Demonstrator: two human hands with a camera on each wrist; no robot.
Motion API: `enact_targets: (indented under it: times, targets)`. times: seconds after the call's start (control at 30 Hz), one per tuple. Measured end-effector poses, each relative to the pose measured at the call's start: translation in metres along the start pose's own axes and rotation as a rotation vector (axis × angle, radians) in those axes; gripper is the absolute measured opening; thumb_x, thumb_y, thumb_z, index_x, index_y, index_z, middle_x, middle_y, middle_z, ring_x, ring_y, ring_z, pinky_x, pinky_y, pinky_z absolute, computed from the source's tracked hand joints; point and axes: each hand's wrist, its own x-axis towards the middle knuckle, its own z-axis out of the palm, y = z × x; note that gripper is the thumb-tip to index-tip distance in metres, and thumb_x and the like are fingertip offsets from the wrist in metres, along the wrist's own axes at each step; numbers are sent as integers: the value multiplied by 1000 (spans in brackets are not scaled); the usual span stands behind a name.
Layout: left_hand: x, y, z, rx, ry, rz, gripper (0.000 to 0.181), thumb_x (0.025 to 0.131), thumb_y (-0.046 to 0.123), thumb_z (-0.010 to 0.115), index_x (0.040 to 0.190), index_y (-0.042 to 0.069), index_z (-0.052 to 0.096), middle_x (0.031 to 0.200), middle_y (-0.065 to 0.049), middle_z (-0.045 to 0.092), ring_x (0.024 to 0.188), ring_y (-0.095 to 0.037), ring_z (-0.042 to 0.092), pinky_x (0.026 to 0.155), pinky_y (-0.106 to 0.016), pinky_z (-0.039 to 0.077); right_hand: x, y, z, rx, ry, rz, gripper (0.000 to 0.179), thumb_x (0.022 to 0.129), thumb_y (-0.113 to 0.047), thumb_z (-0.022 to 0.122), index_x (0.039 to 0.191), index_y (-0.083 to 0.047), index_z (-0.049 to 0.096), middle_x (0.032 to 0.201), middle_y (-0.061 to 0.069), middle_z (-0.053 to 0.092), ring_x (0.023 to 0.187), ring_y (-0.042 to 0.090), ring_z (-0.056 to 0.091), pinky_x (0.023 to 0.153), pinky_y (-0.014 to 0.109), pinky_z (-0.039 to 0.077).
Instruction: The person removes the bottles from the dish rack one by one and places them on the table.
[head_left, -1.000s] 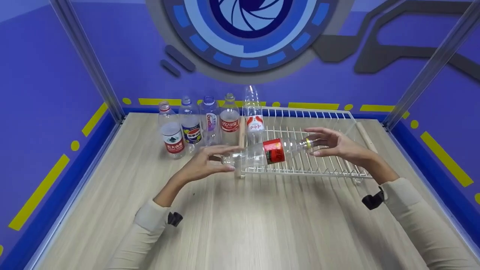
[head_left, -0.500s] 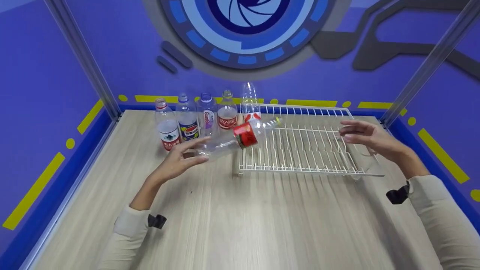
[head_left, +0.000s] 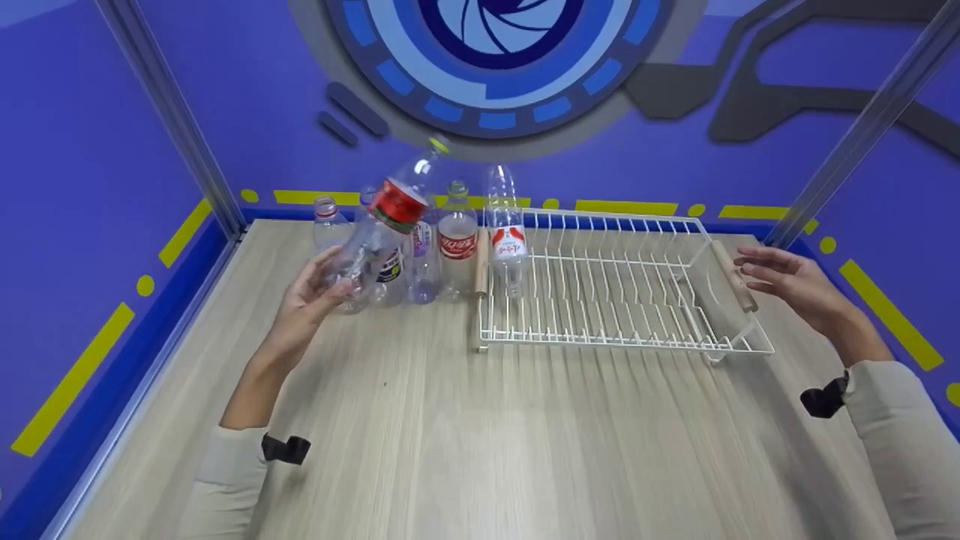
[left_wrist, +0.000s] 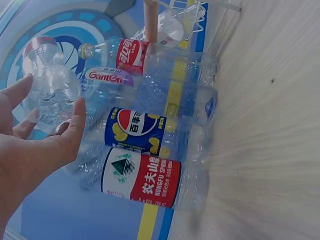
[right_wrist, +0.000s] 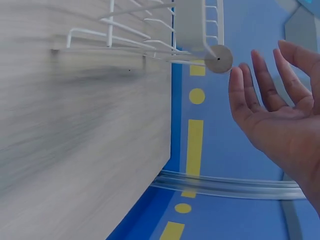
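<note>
My left hand point(head_left: 296, 311) grips the base end of a clear plastic bottle point(head_left: 398, 204) with a red label and a yellow ring at its neck. The bottle is raised and tilted, neck pointing up and to the right, overlapping the standing bottles in the head view. In the left wrist view, my fingers curve around its bottom point(left_wrist: 55, 95). My right hand point(head_left: 802, 289) holds nothing, its fingers loosely bent beside the rack's right wooden handle point(head_left: 735, 277). The white wire dish rack point(head_left: 600, 342) holds one clear bottle point(head_left: 508, 241), upside down at its left end.
Left of the rack, empty bottles stand in a row: a red-and-white-labelled one point(left_wrist: 142, 177), a blue Pepsi one point(left_wrist: 134, 130), a purple-labelled Ganten one point(left_wrist: 107, 76) and a Coca-Cola one point(head_left: 457, 244). Blue patterned walls point(head_left: 600, 172) border the wooden table point(head_left: 487, 450).
The right hand has let go of the bottle's neck and moved right to the rack's handle. The left hand has carried the bottle left and turned it from nearly level to neck-up.
</note>
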Motion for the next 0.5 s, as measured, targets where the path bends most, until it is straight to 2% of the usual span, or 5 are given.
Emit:
enact_targets:
  times: [0.13, 0.3, 0.37, 0.5]
  targets:
    - [-3, 3, -9, -158, 72, -23, 57, 106, 13, 54, 157, 20, 30, 150, -2, 40, 131, -17, 48, 100, -23, 51, -1, 6, -3, -54, 22, 29, 31, 104, -5, 55, 130, -21, 65, 120, -14, 71, 109, -1, 68, 89, 14, 55]
    - [-4, 5, -18, -342, 190, -9, 54, 105, 11, 55, 152, 25, 32, 147, -2, 44, 124, -15, 56, 97, -24, 54, -2, 10, -5, -133, 36, 71, 30, 105, -10, 56, 128, -27, 61, 120, -19, 68, 105, -4, 66, 86, 13, 55]
    - [-5, 4, -21, -377, 220, -13, 57, 104, 10, 56, 152, 26, 31, 148, -2, 44, 122, -15, 59, 97, -25, 55, -3, 12, -6, -171, 43, 91, 30, 105, -12, 56, 133, -23, 59, 120, -22, 66, 104, -5, 65, 85, 13, 55]
    - [-5, 0, -27, -408, 230, -18, 65, 102, 8, 59, 155, 29, 28, 150, -2, 41, 125, -16, 59, 99, -26, 56, -5, 16, -6, -244, 45, 131, 39, 106, -16, 56, 144, -11, 51, 120, -26, 63, 102, -6, 64, 84, 15, 55]
